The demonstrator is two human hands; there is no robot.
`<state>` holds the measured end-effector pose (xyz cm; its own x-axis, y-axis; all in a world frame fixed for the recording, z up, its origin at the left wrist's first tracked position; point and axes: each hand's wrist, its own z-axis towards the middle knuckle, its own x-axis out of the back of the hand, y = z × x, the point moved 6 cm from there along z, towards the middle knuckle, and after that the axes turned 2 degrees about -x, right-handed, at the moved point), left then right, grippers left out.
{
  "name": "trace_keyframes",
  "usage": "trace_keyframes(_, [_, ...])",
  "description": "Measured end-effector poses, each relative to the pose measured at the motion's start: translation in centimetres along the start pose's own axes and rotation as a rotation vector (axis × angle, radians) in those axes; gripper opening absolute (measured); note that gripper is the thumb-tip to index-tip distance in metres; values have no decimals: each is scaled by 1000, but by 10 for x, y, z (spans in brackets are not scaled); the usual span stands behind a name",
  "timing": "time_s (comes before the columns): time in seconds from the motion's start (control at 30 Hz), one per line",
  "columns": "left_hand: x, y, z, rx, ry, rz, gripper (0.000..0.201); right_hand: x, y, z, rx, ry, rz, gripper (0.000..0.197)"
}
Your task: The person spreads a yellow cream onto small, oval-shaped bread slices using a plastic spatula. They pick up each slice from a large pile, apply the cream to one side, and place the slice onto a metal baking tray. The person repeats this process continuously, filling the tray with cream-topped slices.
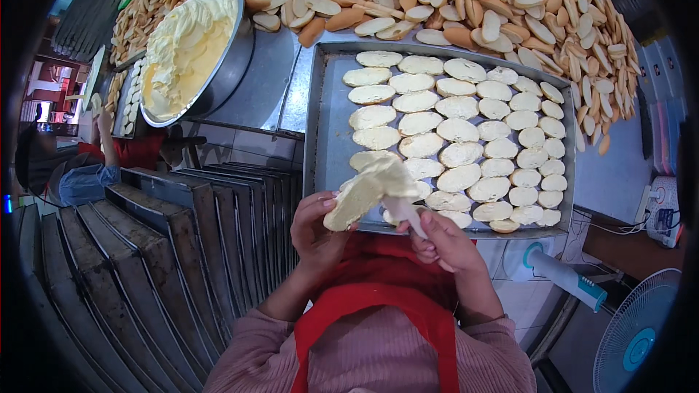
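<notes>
Head view shows me the left fingers [314,207] holding a cream-coated bread slice [353,202] by its left side; it sticks out to their right, above the near edge of the tray [330,94]. I see the right fingers [437,228] closed around a pale spatula [405,215], its cream-laden end against the slice. Coated slices [459,130] line the tray on the tabletop [266,84], right of a cream-filled bowl [229,86].

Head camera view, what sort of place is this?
Probably a small bakery or bread workshop: there's a large heap of bread pieces, a metal bowl full of pale cream, and a big tray with rows of coated slices.
</notes>
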<state>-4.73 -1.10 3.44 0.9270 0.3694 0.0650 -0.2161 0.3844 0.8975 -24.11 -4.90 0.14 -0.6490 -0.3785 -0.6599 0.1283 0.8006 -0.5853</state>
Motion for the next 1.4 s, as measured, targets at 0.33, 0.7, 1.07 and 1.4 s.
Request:
trace_keyframes(0.33, [25,-27,2,575,-90,-91,40,43,-14,-10,104,204,172,45])
trace_keyframes(0.7, [33,-39,6,595,-530,458,30,43,-17,-9,149,213,140,45])
trace_keyframes(1.07, [14,-50,17,457,-811,704,27,46,-14,-10,152,202,203,44])
trace_keyframes(1.4, [12,-58,23,387,-751,701,26,49,-16,-9,147,200,227,44])
